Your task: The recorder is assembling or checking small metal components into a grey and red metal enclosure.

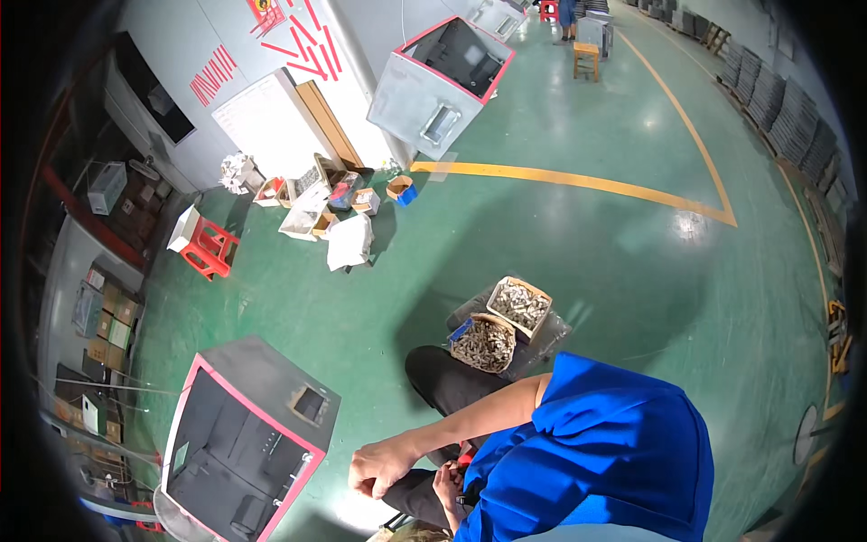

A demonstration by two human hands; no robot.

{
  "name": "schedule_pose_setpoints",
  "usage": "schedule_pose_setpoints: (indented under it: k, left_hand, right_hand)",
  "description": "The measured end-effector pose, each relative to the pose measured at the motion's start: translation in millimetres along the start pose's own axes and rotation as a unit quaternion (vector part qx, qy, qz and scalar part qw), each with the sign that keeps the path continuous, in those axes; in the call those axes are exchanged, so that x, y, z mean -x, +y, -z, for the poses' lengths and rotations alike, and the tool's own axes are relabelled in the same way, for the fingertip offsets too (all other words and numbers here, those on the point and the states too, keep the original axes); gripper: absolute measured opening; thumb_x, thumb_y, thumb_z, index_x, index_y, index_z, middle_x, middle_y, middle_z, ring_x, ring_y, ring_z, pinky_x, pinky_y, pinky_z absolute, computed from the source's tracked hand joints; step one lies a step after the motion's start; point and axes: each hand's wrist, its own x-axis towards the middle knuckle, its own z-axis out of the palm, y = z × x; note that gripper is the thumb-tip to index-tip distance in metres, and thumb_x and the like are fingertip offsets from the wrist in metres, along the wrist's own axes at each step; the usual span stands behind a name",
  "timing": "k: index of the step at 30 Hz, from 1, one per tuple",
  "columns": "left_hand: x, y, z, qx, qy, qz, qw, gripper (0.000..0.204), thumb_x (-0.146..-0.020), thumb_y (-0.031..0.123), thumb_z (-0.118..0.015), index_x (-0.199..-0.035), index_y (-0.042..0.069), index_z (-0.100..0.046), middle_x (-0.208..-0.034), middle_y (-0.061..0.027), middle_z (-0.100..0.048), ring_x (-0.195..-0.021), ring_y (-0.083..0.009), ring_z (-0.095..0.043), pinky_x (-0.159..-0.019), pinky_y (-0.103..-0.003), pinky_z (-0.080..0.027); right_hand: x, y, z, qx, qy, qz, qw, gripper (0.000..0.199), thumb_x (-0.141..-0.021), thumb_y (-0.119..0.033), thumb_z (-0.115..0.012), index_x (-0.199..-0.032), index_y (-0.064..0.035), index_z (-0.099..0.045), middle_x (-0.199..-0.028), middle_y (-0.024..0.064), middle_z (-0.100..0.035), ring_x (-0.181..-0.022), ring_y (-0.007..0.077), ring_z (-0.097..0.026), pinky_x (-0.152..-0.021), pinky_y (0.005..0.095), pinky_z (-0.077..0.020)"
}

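My right hand (384, 465) reaches out over my knee with its fingers curled down and together. Whether it holds anything is hidden under it. Close to it stands a grey metal cabinet (271, 363) with a red-pink edging and a dark hollow inside; a gap of floor shows between hand and cabinet. Near my lap, my left hand (447, 485) is closed, its fingers bent around something I cannot make out. A small red piece (467, 454) shows beside it. Beyond my dark trouser leg (452, 379) sit two boxes of small metal parts (520, 304) (484, 344).
Ahead stands a second grey cabinet (424, 99) with red edging. Several small boxes and a white bag (350, 241) lie by the wall. A red stool (209, 248) is at left. Yellow lines (560, 178) mark the green floor; stacked grey panels (790, 117) line the right side.
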Motion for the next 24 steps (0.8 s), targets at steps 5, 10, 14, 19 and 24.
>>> schedule_pose_setpoints:
  k: [5, 10, 14, 19, 24]
  left_hand:
    - [1.4, 11.9, -6.0, 0.12, 0.062, 0.13, 0.982, 0.035, -0.096, 0.031, -0.041, -0.081, 0.002, -0.053, -0.062, -0.003, -0.046, -0.045, -0.0104, -0.041, -0.035, -0.022, -0.029]
    - [3.1, 16.0, -4.1, 0.076, 0.063, 0.126, 0.987, 0.038, -0.096, 0.034, -0.041, -0.079, 0.002, -0.052, -0.063, -0.0052, -0.049, -0.046, -0.0115, -0.044, -0.036, -0.021, -0.031]
    - [0.8, 9.1, -1.7, 0.031, 0.059, 0.097, 0.993, 0.032, -0.094, 0.028, -0.042, -0.082, 0.002, -0.056, -0.063, -0.0058, -0.05, -0.046, -0.0118, -0.046, -0.035, -0.022, -0.032]
    - [3.8, 0.3, -0.3, -0.044, 0.03, 0.022, 0.998, 0.027, -0.093, 0.022, -0.043, -0.087, 0.002, -0.059, -0.066, -0.004, -0.053, -0.049, -0.0107, -0.048, -0.039, -0.022, -0.034]
    - [4.4, 1.4, -1.9, -0.047, 0.026, 0.009, 0.999, 0.024, -0.093, 0.018, -0.042, -0.089, 0.002, -0.06, -0.067, -0.0026, -0.051, -0.047, -0.0091, -0.046, -0.037, -0.022, -0.032]
  right_hand:
    - [5.5, -4.0, 0.6, 0.01, 0.006, -0.001, 1.0, 0.014, -0.064, -0.01, -0.068, -0.074, -0.0005, -0.064, -0.068, 0.0101, -0.063, -0.066, 0.0219, -0.061, -0.059, 0.0355, -0.0451]
    - [6.9, -2.2, -0.6, 0.002, 0.002, 0.003, 1.0, 0.013, -0.068, -0.011, -0.063, -0.075, 0.0001, -0.063, -0.067, 0.0122, -0.062, -0.065, 0.025, -0.06, -0.061, 0.0363, -0.0439]
    - [8.9, -6.1, 0.4, 0.0, 0.001, 0.003, 1.0, 0.012, -0.068, -0.011, -0.062, -0.074, 0.0001, -0.062, -0.066, 0.0119, -0.062, -0.065, 0.0247, -0.059, -0.061, 0.036, -0.0437]
    - [12.0, -10.2, 2.9, -0.005, 0.025, 0.014, 1.0, 0.01, -0.072, -0.009, -0.062, -0.077, -0.0005, -0.062, -0.07, 0.0114, -0.061, -0.069, 0.0241, -0.059, -0.062, 0.0356, -0.0437]
    - [10.4, -21.2, 17.2, -0.009, 0.069, 0.051, 0.996, 0.011, -0.075, -0.008, -0.061, -0.082, 0.0, -0.059, -0.074, 0.0113, -0.059, -0.07, 0.0239, -0.058, -0.063, 0.035, -0.0439]
